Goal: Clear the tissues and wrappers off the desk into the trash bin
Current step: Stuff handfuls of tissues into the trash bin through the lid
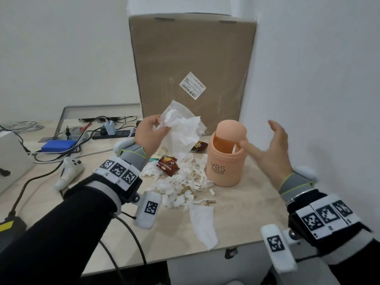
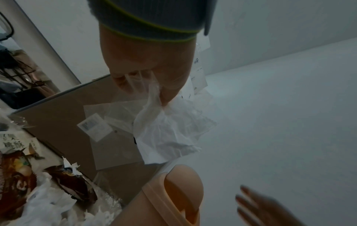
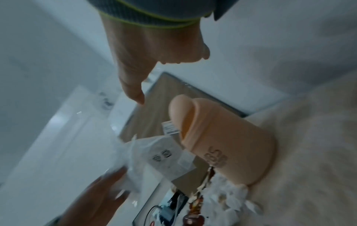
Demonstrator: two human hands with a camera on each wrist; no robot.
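Observation:
My left hand (image 1: pixel 150 130) is raised above the desk, left of the bin, and grips a bundle of white tissues and a clear plastic wrapper (image 1: pixel 181 128). In the left wrist view the thumb and fingers of that hand (image 2: pixel 146 91) pinch the bundle (image 2: pixel 166 134) over the bin (image 2: pixel 173 191). The peach trash bin (image 1: pixel 226 161) stands upright with its swing lid tipped open. My right hand (image 1: pixel 267 149) is open just right of it, thumb at the rim. Shredded tissues (image 1: pixel 181 182), a brown wrapper (image 1: pixel 167 165), a second wrapper (image 1: pixel 198 146) and a flat tissue (image 1: pixel 203 225) lie on the desk.
A tall cardboard box (image 1: pixel 191 64) stands behind the bin against the white wall. A power strip and cables (image 1: pixel 115 132), a blue box (image 1: pixel 58 146) and a white controller (image 1: pixel 70 171) occupy the desk's left side. The desk's front edge (image 1: pixel 205 251) runs close below the flat tissue.

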